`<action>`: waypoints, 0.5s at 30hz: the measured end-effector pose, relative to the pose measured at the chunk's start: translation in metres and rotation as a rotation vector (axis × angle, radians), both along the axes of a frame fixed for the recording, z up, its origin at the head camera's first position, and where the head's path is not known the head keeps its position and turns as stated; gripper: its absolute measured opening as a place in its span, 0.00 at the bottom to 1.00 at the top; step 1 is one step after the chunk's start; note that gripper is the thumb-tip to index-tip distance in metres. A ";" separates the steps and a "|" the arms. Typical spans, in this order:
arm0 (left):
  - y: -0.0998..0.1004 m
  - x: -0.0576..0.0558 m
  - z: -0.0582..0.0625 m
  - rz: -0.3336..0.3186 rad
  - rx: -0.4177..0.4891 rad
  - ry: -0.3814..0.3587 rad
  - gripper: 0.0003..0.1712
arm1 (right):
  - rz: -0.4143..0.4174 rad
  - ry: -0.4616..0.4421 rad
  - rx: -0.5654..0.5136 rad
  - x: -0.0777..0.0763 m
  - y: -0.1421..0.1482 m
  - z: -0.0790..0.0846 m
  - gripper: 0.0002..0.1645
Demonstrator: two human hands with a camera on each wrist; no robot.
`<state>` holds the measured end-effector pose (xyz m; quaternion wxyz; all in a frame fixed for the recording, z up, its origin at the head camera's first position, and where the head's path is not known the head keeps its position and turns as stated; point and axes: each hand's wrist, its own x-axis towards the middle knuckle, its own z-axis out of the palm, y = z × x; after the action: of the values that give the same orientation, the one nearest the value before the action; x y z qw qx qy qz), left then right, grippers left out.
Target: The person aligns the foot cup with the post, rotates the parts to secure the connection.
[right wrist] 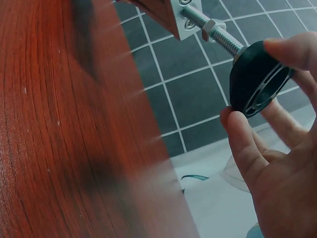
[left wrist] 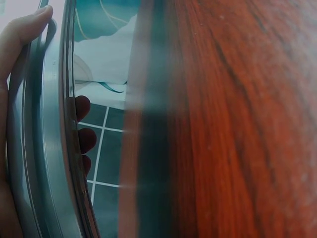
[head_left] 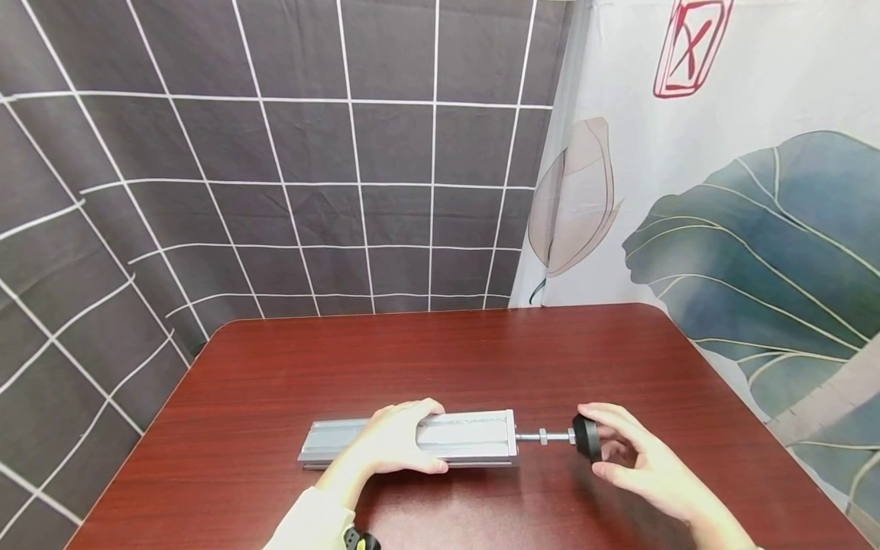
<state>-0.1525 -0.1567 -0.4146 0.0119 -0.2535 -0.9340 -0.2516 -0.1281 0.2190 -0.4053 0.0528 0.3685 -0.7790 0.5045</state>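
Observation:
A silver aluminium profile is held lengthwise above the table, my left hand gripping it around the middle with thumb on the near side and fingers on the far side. In the left wrist view, fingertips show past the profile's edge. From its right end plate sticks a threaded rod with a nut on it. The rod ends in a black round levelling foot. My right hand holds that foot by its rim, thumb and fingers on opposite sides, its hollow underside facing the palm.
The reddish-brown wooden table lies beneath. Behind it hangs a dark grey curtain with white grid lines. To the right is a white curtain printed with leaves. A dark band with a yellow part sits at the left wrist.

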 end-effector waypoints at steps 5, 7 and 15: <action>0.001 0.001 0.001 0.003 -0.002 0.002 0.40 | -0.092 -0.049 -0.005 0.001 -0.003 -0.001 0.39; 0.001 0.002 0.002 0.004 -0.001 0.005 0.40 | -0.085 -0.079 -0.030 0.001 -0.004 -0.001 0.37; 0.001 0.004 0.004 0.003 0.006 -0.006 0.39 | -0.146 -0.208 -0.053 0.002 -0.010 0.002 0.27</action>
<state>-0.1485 -0.1556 -0.4105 0.0103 -0.2514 -0.9336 -0.2551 -0.1256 0.2093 -0.4035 0.0179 0.2551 -0.7914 0.5552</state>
